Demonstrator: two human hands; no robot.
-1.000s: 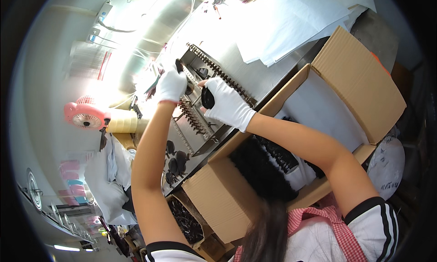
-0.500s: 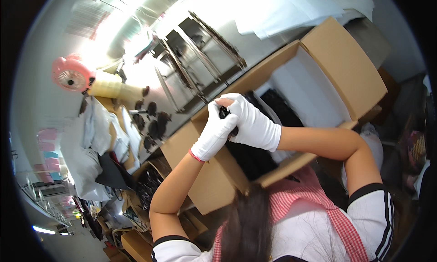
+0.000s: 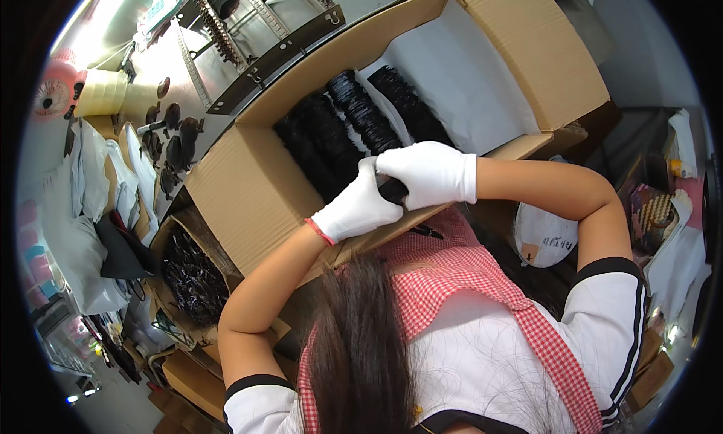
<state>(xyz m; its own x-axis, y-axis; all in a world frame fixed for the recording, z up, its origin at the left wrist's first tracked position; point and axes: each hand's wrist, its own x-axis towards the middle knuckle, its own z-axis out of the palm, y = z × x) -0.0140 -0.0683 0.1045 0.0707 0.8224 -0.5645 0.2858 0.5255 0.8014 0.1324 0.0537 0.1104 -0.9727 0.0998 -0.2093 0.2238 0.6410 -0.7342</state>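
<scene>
An open cardboard box [image 3: 260,179] stands in front of me, with rows of glossy black thin pieces [image 3: 354,106] packed tightly inside it. White paper [image 3: 471,72] lines its far right part and also lies between the rows. My left hand [image 3: 358,206], in a white glove, is curled at the box's near side. Beside it my right hand [image 3: 429,174], gloved too, is bent over with its fingertips meeting the left. Between the two palms shows a dark bunch of black pieces [image 3: 392,190], gripped from both sides; most of it is hidden by the gloves.
Beyond the box lies a metal rack [image 3: 275,53] with toothed bars. Several dark oval pieces [image 3: 177,144] lie left of it, near a yellow roll [image 3: 102,93] and a pink fan [image 3: 56,87]. Another carton [image 3: 192,272] with black pieces stands at lower left; a white bag [image 3: 546,234] is at right.
Both hands have come down from above the box to its near edge, keeping the black pieces between them. The view has shifted, so more of the black rows shows.
</scene>
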